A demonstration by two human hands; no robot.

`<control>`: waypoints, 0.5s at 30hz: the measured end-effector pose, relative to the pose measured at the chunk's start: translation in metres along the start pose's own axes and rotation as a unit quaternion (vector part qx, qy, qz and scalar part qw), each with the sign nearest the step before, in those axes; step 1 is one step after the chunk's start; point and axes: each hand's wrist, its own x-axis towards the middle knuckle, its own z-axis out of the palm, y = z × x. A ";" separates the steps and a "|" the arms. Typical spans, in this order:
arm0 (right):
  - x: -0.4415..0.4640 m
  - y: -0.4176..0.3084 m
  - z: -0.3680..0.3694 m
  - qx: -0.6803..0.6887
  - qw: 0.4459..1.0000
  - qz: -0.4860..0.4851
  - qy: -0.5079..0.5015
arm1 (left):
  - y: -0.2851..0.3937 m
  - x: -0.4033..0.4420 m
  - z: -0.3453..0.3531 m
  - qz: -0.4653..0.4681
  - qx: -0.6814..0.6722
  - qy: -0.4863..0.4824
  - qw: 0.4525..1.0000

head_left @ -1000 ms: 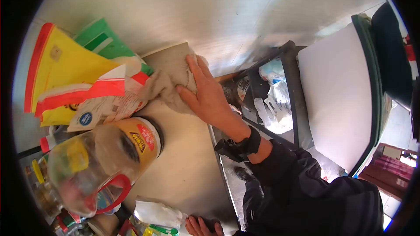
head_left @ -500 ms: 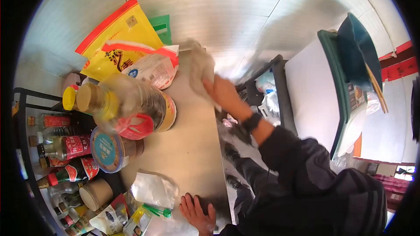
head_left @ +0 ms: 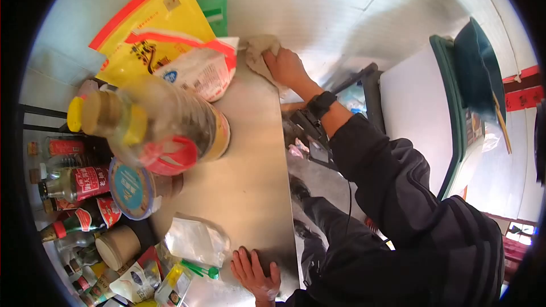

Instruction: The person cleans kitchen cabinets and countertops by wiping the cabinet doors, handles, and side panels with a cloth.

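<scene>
My right hand (head_left: 286, 68), with a black watch on its wrist, is closed on a crumpled beige cloth (head_left: 260, 51). It presses the cloth at the far corner of the metal countertop (head_left: 250, 187), against the wall. My left hand (head_left: 255, 277) lies flat on the counter near the front edge, fingers spread and holding nothing. Beside it are a clear plastic bag (head_left: 196, 243) and a green plastic piece (head_left: 211, 273). Nearest the cloth stand a white and red packet (head_left: 205, 74) and a yellow bag (head_left: 156, 28).
A large plastic bottle (head_left: 213, 136) with a red handle and a blue-lidded tub (head_left: 132, 187) stand on the counter. Several sauce bottles (head_left: 91, 183) fill a black rack at the left. A white cabinet-like object (head_left: 412, 111) with a dark green edge stands at the right.
My right hand and the cloth have moved up slightly to the counter's far corner. The view has shifted a little. My left hand stays flat on the counter.
</scene>
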 end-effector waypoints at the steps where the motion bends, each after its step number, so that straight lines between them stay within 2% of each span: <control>1: -0.004 -0.011 -0.004 0.067 0.997 0.043 0.017 | 0.000 0.000 0.002 -0.004 0.000 0.008 1.000; 2: -0.011 -0.014 -0.003 0.130 0.986 0.093 0.038 | -0.001 0.000 0.003 -0.002 -0.001 0.012 1.000; 4: -0.036 -0.001 0.018 0.233 0.964 0.126 0.035 | -0.004 -0.003 0.005 -0.005 -0.013 0.003 1.000; 5: -0.057 -0.007 0.021 0.301 0.936 0.185 0.010 | -0.002 -0.003 0.006 0.007 -0.010 0.005 1.000; 6: -0.086 -0.019 0.030 0.409 0.894 0.140 0.121 | -0.001 -0.003 0.005 0.019 -0.006 0.007 1.000; 7: -0.115 -0.032 0.017 0.446 0.872 0.175 0.103 | -0.003 -0.003 0.005 0.029 0.001 0.007 1.000; 9: -0.170 -0.016 0.074 0.564 0.783 0.264 0.006 | -0.007 -0.006 0.007 0.027 0.008 -0.003 1.000; 10: -0.186 -0.021 0.059 0.441 0.818 0.312 -0.199 | -0.005 -0.005 0.005 0.023 0.009 -0.010 1.000; 11: -0.224 -0.008 0.171 0.416 0.897 0.130 0.078 | -0.003 -0.003 0.006 0.016 0.012 -0.010 1.000; 12: -0.212 -0.014 0.139 0.473 0.879 0.040 0.048 | -0.003 0.000 0.008 0.016 0.013 -0.009 1.000; 13: -0.215 -0.012 0.156 0.302 0.949 -0.038 0.080 | -0.001 0.001 0.011 0.014 0.014 -0.008 1.000; 15: -0.184 -0.015 0.134 0.536 0.834 0.118 0.055 | -0.002 -0.002 0.009 0.006 0.016 -0.016 1.000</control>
